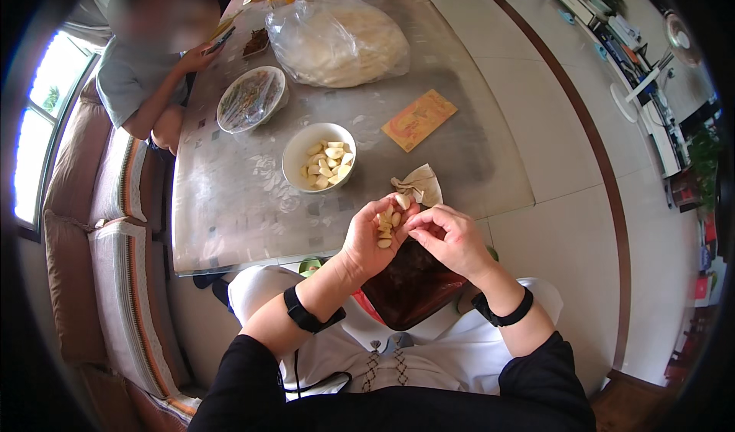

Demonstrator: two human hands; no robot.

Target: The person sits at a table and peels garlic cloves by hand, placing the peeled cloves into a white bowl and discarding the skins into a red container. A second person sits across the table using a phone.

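Several peeled garlic cloves (385, 225) lie in the cupped palm of my left hand (367, 240), with one clove (403, 202) at its fingertips. My right hand (451, 240) is close beside it, thumb and fingertips pinched together near the left fingers; whether anything small is between them cannot be told. Beyond the hands, a white bowl (291, 159) holds many peeled cloves. A crumpled paper napkin (425, 185) lies at the table's edge just past my fingers. Below both hands, a dark red plastic bin or basin (413, 294) sits between my knees; its contents are unclear.
The table (229, 219) also bears a film-covered bowl of food (252, 99), a large clear bag of pale food (344, 41), an orange printed packet (420, 120) and a small tray of dark food (256, 43). A person (138, 76) with a phone sits at the left.
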